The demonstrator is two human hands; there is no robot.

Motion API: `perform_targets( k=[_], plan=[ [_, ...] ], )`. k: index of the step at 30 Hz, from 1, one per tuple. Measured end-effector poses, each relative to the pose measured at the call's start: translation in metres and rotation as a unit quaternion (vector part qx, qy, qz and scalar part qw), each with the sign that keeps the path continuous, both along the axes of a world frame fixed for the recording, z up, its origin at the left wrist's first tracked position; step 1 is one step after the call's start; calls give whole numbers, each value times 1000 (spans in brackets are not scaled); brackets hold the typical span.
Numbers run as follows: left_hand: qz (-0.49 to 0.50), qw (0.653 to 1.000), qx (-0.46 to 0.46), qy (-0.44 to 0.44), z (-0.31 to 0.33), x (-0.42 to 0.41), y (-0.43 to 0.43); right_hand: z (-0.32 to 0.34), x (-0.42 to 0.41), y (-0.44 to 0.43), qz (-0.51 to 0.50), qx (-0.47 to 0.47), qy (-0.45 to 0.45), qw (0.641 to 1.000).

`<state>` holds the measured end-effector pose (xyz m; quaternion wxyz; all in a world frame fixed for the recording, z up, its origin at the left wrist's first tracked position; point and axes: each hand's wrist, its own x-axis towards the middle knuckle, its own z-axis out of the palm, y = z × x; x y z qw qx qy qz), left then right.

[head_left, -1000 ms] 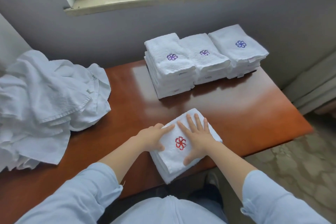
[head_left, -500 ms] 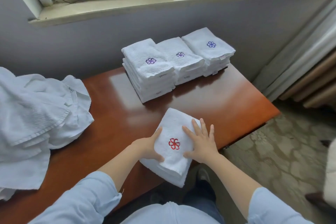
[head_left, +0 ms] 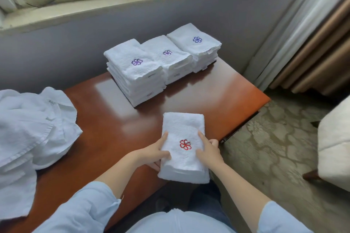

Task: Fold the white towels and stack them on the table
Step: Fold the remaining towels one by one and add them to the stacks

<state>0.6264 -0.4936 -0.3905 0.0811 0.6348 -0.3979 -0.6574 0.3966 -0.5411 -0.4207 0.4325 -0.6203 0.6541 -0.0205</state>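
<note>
left hand point(head_left: 156, 153) and right hand point(head_left: 209, 150) — each clasping a side of folded towel point(head_left: 182, 126) | white, red flower emblem, at table point(head_left: 106, 119) edge

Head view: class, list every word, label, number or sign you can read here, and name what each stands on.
No words or numbers can be read.
One red flower emblem, no letters: on the folded towel.
Three purple flower emblems, no letters: one on top of each of the towel stacks.
Small sewn tags on the stack edges: too small to read.
</note>
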Motion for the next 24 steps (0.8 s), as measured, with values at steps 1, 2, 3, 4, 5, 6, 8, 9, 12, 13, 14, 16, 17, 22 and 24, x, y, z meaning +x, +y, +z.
perform_targets(
  k=[1, 2, 3, 4, 5, 6, 8, 9, 12, 13, 14, 16, 17, 22, 24],
  plan=[
    [3, 1000, 5, 7, 0, 1, -1, -1, -1, 1, -18, 17, -25, 999],
    [4, 1000, 10, 15, -1, 1, -2, 0, -1, 1, -38, 36, -54, 997],
    [2, 1000, 15, 25, -2, 2, -3, 1, -2, 1, -54, 55, -79, 994],
    [-2, 999, 17, 33, -4, 3, -3, 3, -3, 0, -62, 73, -97, 991],
    [-6, 999, 15, 37, -5, 4, -2, 6, -4, -2, -62, 87, -107, 989],
    [-10, 999, 8, 34, -7, 4, -2, 10, -6, -3, -58, 98, -112, 987],
    [-15, 1000, -14, 24, -9, 4, -1, 17, -9, -5, -51, 114, -127, 984],
    [-15, 999, -24, 21, -9, 4, -1, 21, -11, -6, -48, 117, -137, 982],
    [-16, 998, -54, 30, -9, 4, -4, 32, -14, -9, -35, 108, -160, 981],
    [-15, 997, -62, 36, -7, 5, -7, 35, -14, -12, -33, 103, -167, 980],
    [-13, 997, -69, 41, -5, 5, -10, 39, -15, -14, -32, 97, -174, 979],
    [-12, 995, -85, 50, 2, 5, -18, 46, -17, -22, -32, 84, -190, 978],
    [-13, 994, -97, 51, 7, 4, -22, 51, -17, -26, -35, 77, -199, 976],
    [5, 982, -180, 52, 35, 2, -54, 77, -19, -59, -51, 6, -241, 969],
    [16, 975, -211, 68, 49, 1, -71, 89, -20, -79, -46, -15, -256, 966]
  ],
)
